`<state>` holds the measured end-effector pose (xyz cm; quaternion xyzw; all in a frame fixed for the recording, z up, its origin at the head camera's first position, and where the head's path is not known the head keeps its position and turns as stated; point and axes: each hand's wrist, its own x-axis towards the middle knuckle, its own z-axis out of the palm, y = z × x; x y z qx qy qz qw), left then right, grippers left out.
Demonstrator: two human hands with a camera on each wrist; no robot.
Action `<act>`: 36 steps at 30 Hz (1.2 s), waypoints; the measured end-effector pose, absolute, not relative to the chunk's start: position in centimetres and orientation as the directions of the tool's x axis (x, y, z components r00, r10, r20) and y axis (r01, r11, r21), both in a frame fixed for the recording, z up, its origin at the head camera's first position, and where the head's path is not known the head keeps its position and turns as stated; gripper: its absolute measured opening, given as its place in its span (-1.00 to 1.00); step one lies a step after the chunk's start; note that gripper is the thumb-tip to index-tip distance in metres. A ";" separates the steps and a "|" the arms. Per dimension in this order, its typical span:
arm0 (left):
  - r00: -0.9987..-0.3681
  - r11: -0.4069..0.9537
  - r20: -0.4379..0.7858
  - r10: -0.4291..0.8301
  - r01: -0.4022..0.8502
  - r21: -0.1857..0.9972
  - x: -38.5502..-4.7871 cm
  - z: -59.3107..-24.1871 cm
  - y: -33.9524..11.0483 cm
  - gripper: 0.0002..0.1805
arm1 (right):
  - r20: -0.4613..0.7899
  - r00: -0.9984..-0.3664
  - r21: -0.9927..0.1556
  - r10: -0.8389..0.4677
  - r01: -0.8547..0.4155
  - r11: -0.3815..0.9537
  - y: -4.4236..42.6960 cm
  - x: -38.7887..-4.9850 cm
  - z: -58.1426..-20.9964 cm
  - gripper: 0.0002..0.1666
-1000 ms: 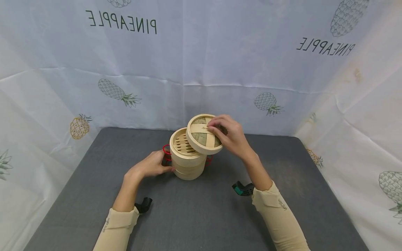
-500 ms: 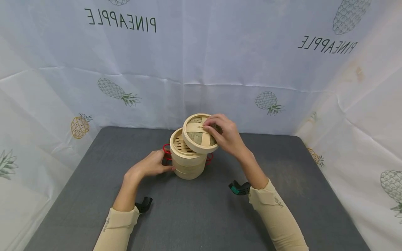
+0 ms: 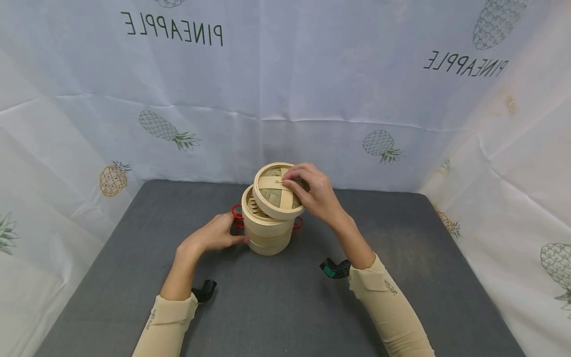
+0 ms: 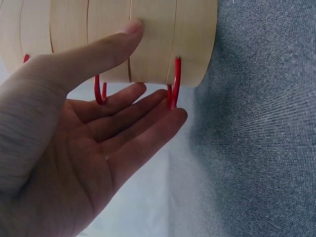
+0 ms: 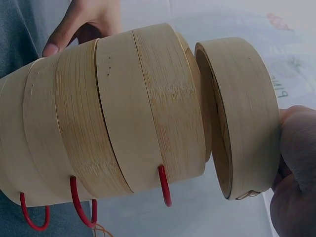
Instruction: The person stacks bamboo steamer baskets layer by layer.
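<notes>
A round bamboo steamer (image 3: 267,235) of stacked tiers stands upright on the table, with red loop handles on its sides. My left hand (image 3: 217,232) holds it at its left side. In the left wrist view the thumb lies on the bamboo wall (image 4: 153,34), and the fingers reach past the red handles (image 4: 177,81) to the far side. Pinching the middle of the woven lid (image 3: 269,196), my right hand (image 3: 312,191) keeps it tilted above the top tier. The right wrist view shows the lid (image 5: 247,113) close to the tier's rim, with a gap between. Slats show at the open left part.
A dark grey table (image 3: 276,307) lies under everything. White cloth (image 3: 312,89) printed with pineapples hangs behind it and along both sides. A black wrist camera sits at each wrist, the left one (image 3: 205,291) low over the table.
My right hand has carried the lid leftward, so it covers more of the top tier. My left hand and the steamer have stayed in place.
</notes>
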<state>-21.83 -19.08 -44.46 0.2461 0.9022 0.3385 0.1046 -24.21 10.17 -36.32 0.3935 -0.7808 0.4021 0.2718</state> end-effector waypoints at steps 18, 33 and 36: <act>-0.856 0.654 -0.017 0.517 0.382 0.653 -22.0 -44.4 -19.1 -0.42 | 0.716 -0.556 -0.424 -0.423 -0.827 0.369 9.1 -24.0 -36.3 -0.92; -0.858 0.648 -0.024 0.513 0.369 0.667 -21.8 -44.4 -19.0 -0.41 | 0.692 -0.577 -0.433 -0.435 -0.813 0.389 8.7 -23.9 -36.5 -0.90; -0.859 0.648 -0.025 0.512 0.367 0.668 -21.8 -44.4 -19.0 -0.41 | 0.683 -0.584 -0.439 -0.438 -0.808 0.393 8.6 -23.9 -36.5 -0.90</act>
